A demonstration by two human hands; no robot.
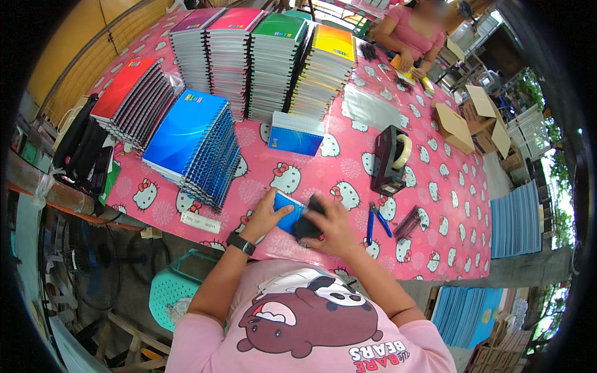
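My left hand (pixel 266 216) is closed on a small blue notebook (pixel 287 205) at the table's near edge, thumb on its cover. Over the notebook's right side, my right hand (pixel 331 226) has its fingers round a black object (pixel 307 229); motion blurs it, and its kind does not show. Just beyond lies another blue spiral notebook (pixel 295 142). A tall stack of blue notebooks (pixel 189 140) stands to the left of my hands. To their right are blue-handled pliers (pixel 378 224) and several black binding coils (pixel 408 222).
Stacks of red (pixel 127 90), green (pixel 280 28) and yellow notebooks (pixel 333 43) fill the far left. A black tape dispenser (pixel 388 163) and clear plastic sheets (pixel 372 107) lie right of centre. Across the table, a person handles yellow notebooks (pixel 404 71). A green stool (pixel 166 298) stands below left.
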